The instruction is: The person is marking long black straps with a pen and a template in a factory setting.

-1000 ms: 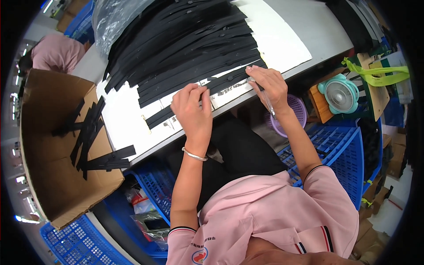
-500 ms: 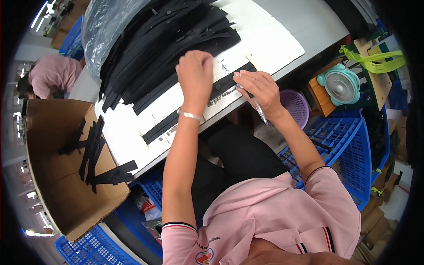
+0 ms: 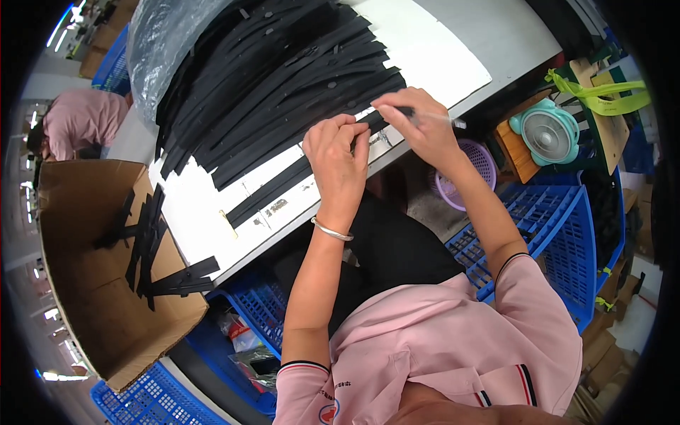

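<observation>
One long black strip (image 3: 273, 190), apparently a zipper, lies along the white board (image 3: 244, 244) near its front edge, beside pencil-like marks and small patches. Over this strip my left hand (image 3: 336, 156) is closed, thumb and fingers pinching it, though the fingers partly hide the grip. To its right, my right hand (image 3: 423, 131) bends over the strip's far end with a pen (image 3: 443, 118) held in it, blurred by motion and pointing right. Beyond both hands spreads a thick pile of similar black strips (image 3: 283, 92), with small slider-like pieces on some.
At left, an open cardboard box (image 3: 92, 297) has several black strips over its edge. Clear plastic (image 3: 159, 57) lies behind the pile. On the right are a purple basket (image 3: 478, 159), a turquoise fan (image 3: 549, 134) and a blue crate (image 3: 567, 241). A person in pink (image 3: 85, 120) bends at far left.
My left hand has come down and to the right onto the strip. My right hand has moved up slightly, and the pen has swung from pointing down to pointing right.
</observation>
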Motion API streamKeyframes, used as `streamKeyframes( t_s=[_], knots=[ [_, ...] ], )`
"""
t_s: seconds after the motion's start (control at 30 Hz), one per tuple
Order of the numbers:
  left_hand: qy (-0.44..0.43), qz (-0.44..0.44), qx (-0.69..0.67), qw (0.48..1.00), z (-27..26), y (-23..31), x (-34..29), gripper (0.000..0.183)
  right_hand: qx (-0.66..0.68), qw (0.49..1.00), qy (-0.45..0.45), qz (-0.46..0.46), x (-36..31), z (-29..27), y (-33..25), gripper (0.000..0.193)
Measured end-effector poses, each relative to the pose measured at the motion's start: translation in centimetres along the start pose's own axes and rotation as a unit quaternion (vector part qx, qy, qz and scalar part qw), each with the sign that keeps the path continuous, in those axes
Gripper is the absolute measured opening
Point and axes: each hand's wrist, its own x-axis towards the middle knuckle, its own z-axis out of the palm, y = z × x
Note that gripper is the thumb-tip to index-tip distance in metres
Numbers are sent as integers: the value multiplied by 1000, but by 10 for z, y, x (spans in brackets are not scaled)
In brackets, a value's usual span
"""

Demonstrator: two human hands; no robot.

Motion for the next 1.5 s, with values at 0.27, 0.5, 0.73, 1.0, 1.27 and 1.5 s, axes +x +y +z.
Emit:
streamKeyframes(
  t_s=[0.27,0.5,0.73,1.0,1.27,1.5],
  knots=[
    [-2,-12,-8,1000,1,1,-1,9,50,996,-22,70,4,24,24,33],
    [7,-9,0,1000,1,-1,-1,9,22,998,-25,50,7,27,18,34],
    [9,-6,11,1000,1,-1,-1,8,98,988,-31,116,7,19,9,24],
    [8,-10,3,1000,3,-3,-1,8,78,991,-77,79,3,13,19,20],
    [-23,-15,38,999,-2,-1,-1,24,49,991,-105,66,5,10,18,19],
    [-85,3,172,981,-6,-42,41,87,174,967,-69,172,2,5,7,20]
  ],
)
